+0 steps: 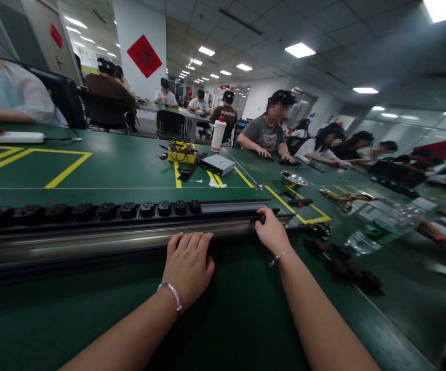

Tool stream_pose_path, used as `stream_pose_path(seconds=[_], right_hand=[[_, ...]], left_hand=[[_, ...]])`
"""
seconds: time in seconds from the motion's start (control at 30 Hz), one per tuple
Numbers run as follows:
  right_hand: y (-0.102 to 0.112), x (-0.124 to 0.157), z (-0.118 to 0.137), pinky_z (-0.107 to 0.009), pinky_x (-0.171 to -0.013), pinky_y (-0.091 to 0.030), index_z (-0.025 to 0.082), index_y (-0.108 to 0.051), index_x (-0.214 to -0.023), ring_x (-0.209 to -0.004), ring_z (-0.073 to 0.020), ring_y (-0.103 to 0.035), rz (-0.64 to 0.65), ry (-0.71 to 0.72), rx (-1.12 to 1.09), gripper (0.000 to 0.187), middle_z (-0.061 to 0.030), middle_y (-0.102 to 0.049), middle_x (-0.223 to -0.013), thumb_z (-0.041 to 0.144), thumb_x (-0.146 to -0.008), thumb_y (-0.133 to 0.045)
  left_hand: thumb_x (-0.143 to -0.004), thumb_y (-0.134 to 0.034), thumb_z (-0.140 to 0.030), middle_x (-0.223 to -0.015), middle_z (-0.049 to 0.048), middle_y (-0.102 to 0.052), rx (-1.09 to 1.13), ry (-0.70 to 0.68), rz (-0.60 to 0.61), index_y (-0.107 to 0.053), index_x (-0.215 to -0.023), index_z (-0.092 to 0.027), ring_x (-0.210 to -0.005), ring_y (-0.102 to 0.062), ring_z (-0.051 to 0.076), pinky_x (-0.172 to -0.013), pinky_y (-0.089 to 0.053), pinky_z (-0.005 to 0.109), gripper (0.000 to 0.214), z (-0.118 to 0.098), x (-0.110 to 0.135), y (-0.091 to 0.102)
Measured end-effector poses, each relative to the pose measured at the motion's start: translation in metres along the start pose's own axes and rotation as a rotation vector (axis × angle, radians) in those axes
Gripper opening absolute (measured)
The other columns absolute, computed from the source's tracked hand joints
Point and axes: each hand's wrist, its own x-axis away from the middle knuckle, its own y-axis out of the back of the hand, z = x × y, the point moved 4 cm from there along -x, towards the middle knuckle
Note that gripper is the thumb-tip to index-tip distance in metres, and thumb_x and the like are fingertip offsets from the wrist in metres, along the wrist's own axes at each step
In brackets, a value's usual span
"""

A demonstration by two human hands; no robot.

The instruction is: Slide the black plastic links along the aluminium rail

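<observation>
A long metal channel [122, 239] lies across the table in front of me, running out of view on the left. Along its far side is a row of several black socket modules [105, 210], with a bare grey strip to the right of the last one. My left hand [188, 265] has its fingers curled over the channel's near edge, near the middle of the view. At the channel's right end, my right hand [272, 229] is closed, thumb and forefinger bent around something small and dark. What it is stays mostly hidden.
More black modules [319, 230] and a plastic bottle [385, 229] lie to the right. Beyond the channel are a metal bowl [294, 179], a grey box [217, 165], a yellow box with cables [182, 152] and a white bottle [218, 135]. Other people sit around the tables.
</observation>
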Motion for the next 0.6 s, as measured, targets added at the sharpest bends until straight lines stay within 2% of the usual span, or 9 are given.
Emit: stream_pose_path(seconds=[0.23, 0.6], right_hand=[[-0.0009, -0.0023, -0.0049, -0.030, -0.077, -0.040, 0.021, -0.050, -0.106, -0.088, -0.0198, -0.057, -0.028, 0.007, 0.021, 0.032, -0.0066, -0.060, -0.100, 0.021, -0.074, -0.045], [0.0012, -0.0037, -0.0084, -0.031, -0.079, -0.040, 0.019, -0.052, -0.102, -0.090, -0.0204, -0.057, -0.042, -0.005, 0.039, 0.030, -0.0073, -0.061, -0.097, 0.019, -0.074, -0.043]], left_hand=[[-0.076, -0.045, -0.024, -0.107, 0.0018, -0.061, 0.000, 0.006, 0.004, -0.050, -0.113, -0.026, -0.103, -0.050, 0.019, -0.101, -0.021, 0.041, 0.038, 0.0002, -0.0004, 0.0002], [-0.076, -0.045, -0.023, -0.107, 0.0028, -0.061, 0.008, 0.004, -0.006, -0.051, -0.114, -0.026, -0.103, -0.050, 0.019, -0.100, -0.022, 0.041, 0.038, -0.0006, 0.0001, 0.0003]])
